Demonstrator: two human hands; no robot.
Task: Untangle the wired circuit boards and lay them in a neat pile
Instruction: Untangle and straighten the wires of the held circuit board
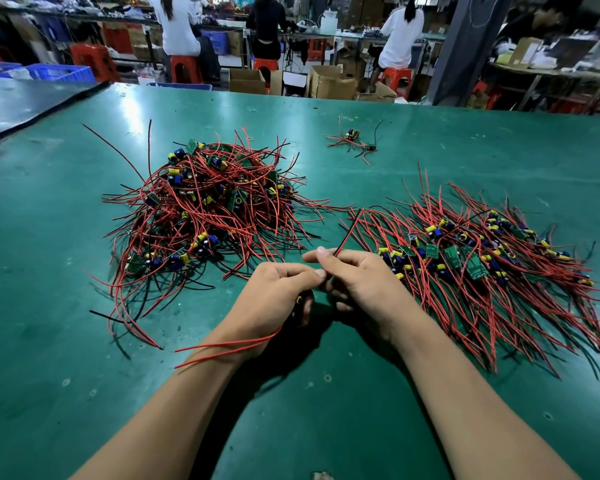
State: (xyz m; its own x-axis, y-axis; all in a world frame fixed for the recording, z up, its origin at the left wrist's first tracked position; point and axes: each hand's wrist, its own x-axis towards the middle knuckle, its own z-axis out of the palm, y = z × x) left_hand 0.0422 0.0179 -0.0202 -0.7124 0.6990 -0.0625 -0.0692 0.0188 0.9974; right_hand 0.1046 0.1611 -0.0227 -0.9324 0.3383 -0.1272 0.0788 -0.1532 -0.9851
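A tangled heap of wired circuit boards (208, 209), with red and black wires and blue and yellow parts, lies left of centre on the green table (326, 427). To the right spreads a combed-out pile of boards (482, 258), its wires lying roughly parallel. Between the two piles, my left hand (274, 299) grips one wired board, mostly hidden in the palm; its red wires trail back over my left wrist. My right hand (354, 282) pinches that board's red and black wire pair (349, 233), which sticks up and away from the fingers.
A small loose cluster of boards (352, 140) lies farther back on the table. A dark mat (21, 102) covers the table's far left corner. Beyond the far edge stand cardboard boxes (329, 83), red stools and seated people at other benches.
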